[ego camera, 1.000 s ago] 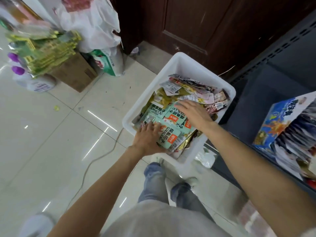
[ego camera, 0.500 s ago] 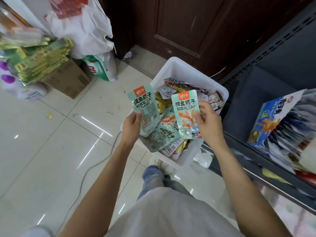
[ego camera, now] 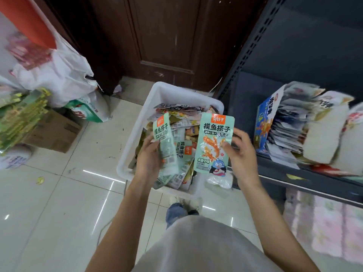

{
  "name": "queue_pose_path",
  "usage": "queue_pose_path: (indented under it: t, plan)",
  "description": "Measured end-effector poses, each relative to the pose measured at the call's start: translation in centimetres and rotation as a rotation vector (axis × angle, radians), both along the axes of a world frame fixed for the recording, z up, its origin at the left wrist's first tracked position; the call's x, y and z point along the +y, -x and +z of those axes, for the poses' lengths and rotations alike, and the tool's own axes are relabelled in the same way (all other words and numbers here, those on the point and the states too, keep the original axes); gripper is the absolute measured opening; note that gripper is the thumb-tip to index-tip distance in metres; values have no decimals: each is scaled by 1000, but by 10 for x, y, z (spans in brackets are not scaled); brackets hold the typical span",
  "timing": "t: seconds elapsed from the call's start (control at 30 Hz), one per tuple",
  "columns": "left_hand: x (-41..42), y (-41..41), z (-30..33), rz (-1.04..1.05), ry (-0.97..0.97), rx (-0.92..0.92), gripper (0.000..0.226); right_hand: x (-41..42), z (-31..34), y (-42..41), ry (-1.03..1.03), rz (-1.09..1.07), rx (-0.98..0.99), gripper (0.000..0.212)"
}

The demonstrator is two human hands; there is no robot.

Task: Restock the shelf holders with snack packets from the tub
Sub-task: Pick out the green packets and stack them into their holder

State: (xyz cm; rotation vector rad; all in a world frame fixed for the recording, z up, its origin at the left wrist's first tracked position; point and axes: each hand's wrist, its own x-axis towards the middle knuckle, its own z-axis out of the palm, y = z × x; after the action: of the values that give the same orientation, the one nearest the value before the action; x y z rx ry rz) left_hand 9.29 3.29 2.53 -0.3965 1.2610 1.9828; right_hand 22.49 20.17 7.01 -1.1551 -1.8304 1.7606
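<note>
Glossy tiled floor (ego camera: 59, 203) under the tub (ego camera: 137, 134); both hands' fingers (ego camera: 228, 146) pinch mint packets (ego camera: 214, 142).

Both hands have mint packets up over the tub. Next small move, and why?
Probably swing the right hand and its mint packet right toward the blue shelf holder: both hands already grip packets above the tub, and the holder stands beside it.

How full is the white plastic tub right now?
Still well stocked: mixed snack packets are piled up to about the rim of the white plastic tub, some spilling over its near edge.
</note>
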Motion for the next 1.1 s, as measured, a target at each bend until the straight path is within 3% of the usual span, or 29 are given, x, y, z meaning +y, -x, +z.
queue_pose_path:
  t: [0.13, 0.23, 0.37, 0.43, 0.73, 0.83, 0.93, 1.1]
  plan:
    - [34, -6, 18, -150, -119, -203, 42, 14, 14, -31, -37, -102, 83, 35]
    - [61, -19, 36, -356, -337, -226, 57, 25, 23, -61, -51, -167, 122, 35]
    - [101, -43, 68, -543, -416, -171, 69, 46, 33, -109, -72, -284, 197, 38]
    - [128, -62, 83, -615, -351, -72, 68, 63, 40, -136, -100, -363, 239, 40]
    - [287, -192, 121, -1004, -28, 502, 19, 212, 59, -280, -318, -709, 282, 34]
    - [328, -228, 126, -986, 61, 681, 26, 281, 71, -304, -417, -622, 315, 27]
    - [358, -247, 130, -906, 88, 696, 28, 333, 70, -301, -453, -416, 300, 25]
    - [389, -262, 138, -766, 97, 724, 19, 367, 33, -290, -439, -91, 50, 19]
